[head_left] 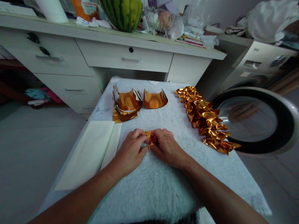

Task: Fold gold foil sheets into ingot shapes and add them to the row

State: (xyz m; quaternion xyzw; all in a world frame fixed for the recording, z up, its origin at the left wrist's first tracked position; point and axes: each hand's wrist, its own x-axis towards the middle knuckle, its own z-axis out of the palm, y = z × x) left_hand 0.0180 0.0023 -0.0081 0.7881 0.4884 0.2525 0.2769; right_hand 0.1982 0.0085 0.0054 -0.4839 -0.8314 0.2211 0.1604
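Note:
Between my two hands is a small piece of gold foil paper (pixel 149 134), mostly hidden by the fingers. My left hand (pixel 134 146) pinches its left side, and my right hand (pixel 167 144) pinches the right side. Beyond them stands a stack of curled gold foil sheets (pixel 128 101) with pale backs. A single curved gold foil sheet (pixel 155 99) lies just right of that stack. A row of folded, crinkled gold foil pieces (pixel 205 119) runs down the right side of the cloth.
A pale fuzzy cloth (pixel 149 183) covers the work surface, with white paper sheets (pixel 91 149) at left. Behind is a white desk (pixel 149 56) bearing a watermelon (pixel 123 14) and plastic bags. At right, the open washing machine door (pixel 252 121) reaches close to the foil row.

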